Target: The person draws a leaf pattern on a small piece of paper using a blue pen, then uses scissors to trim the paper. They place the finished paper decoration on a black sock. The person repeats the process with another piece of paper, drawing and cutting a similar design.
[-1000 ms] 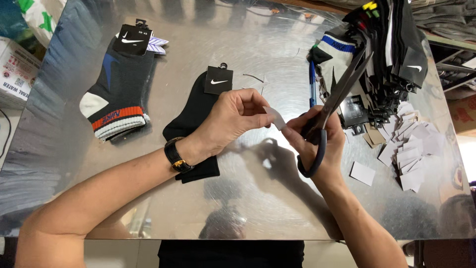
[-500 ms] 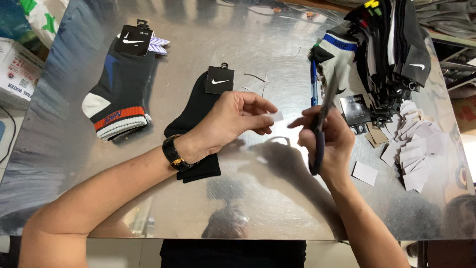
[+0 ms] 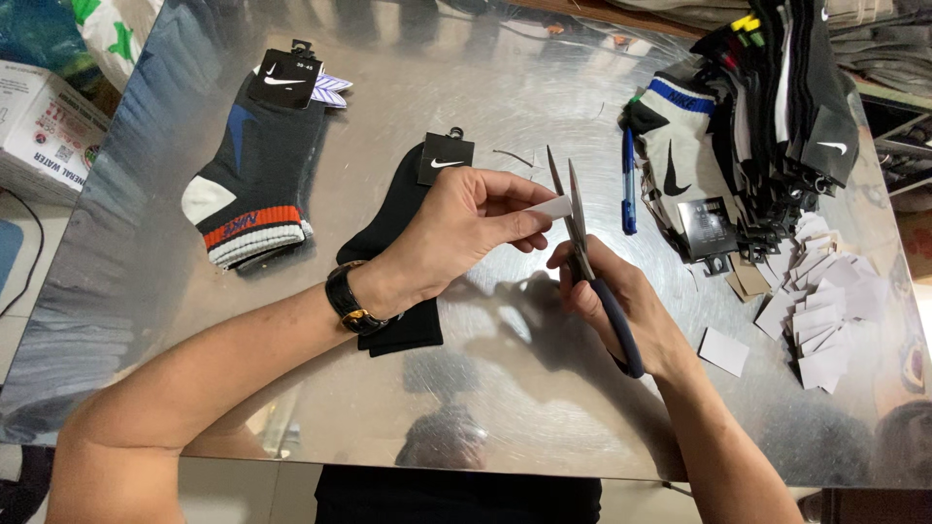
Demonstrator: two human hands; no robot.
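Observation:
My left hand [image 3: 464, 231] pinches a small white paper tag [image 3: 549, 208] above the metal table [image 3: 505, 388]. My right hand [image 3: 621, 303] grips blue-handled scissors [image 3: 581, 231], blades slightly apart and pointing up, with the tag's end between them. A black sock [image 3: 388, 221] with a black card label lies under my left wrist, which wears a dark watch.
A dark blue sock [image 3: 260, 165] with an orange and white cuff lies at the left. A blue pen [image 3: 629, 182] lies beside a pile of socks [image 3: 767, 116] at the right. Several white paper tags [image 3: 820, 311] are heaped near the right edge. A cardboard box [image 3: 44, 126] sits far left.
The scissors have swung from pointing right toward the sock pile to pointing straight up. Their blades now meet the white tag held in my left hand.

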